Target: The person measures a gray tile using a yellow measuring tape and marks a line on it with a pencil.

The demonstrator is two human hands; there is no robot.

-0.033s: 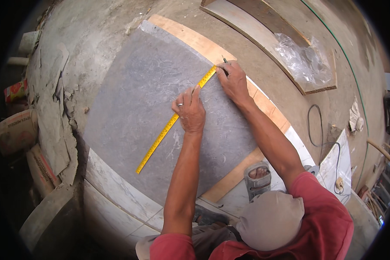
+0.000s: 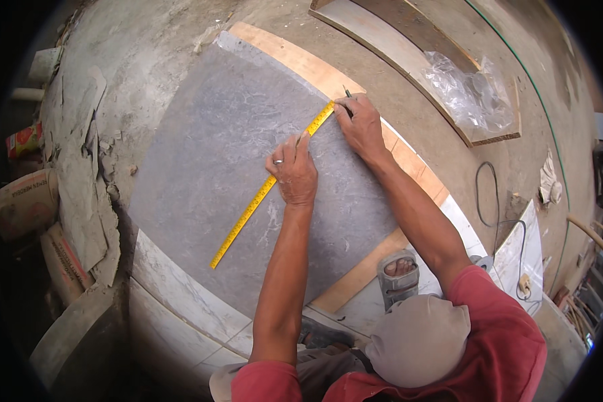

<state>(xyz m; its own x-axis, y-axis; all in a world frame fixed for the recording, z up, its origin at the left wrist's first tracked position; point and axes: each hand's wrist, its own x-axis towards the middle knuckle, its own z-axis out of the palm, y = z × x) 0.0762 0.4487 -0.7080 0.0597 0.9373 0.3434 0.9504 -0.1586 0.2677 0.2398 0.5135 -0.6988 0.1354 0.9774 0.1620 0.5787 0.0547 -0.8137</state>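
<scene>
A large grey slab-like tile [image 2: 214,134] with a mottled surface lies flat in front of me. Slantwise across it runs a yellow measuring tape strip [image 2: 244,218], its near end lying on the grey face and its far end at the tile's right edge. My left hand [image 2: 293,171] is closed over the middle of the strip, fingers pressing it to the tile and hiding that stretch. Beside the strip's far end, my right hand [image 2: 360,126] grips a thin, dark, pencil-like marker [image 2: 348,92] with its pointed tip upward.
Tan boards or tiles [image 2: 291,57] show along the grey tile's far edge. White marbled tiles [image 2: 181,291] border its near side. A long shallow box [image 2: 388,50] holds clear plastic [image 2: 469,94]. Right of it run a green hose [image 2: 539,97] and a black cable [image 2: 479,194]. Paper sacks [image 2: 27,204] lie left.
</scene>
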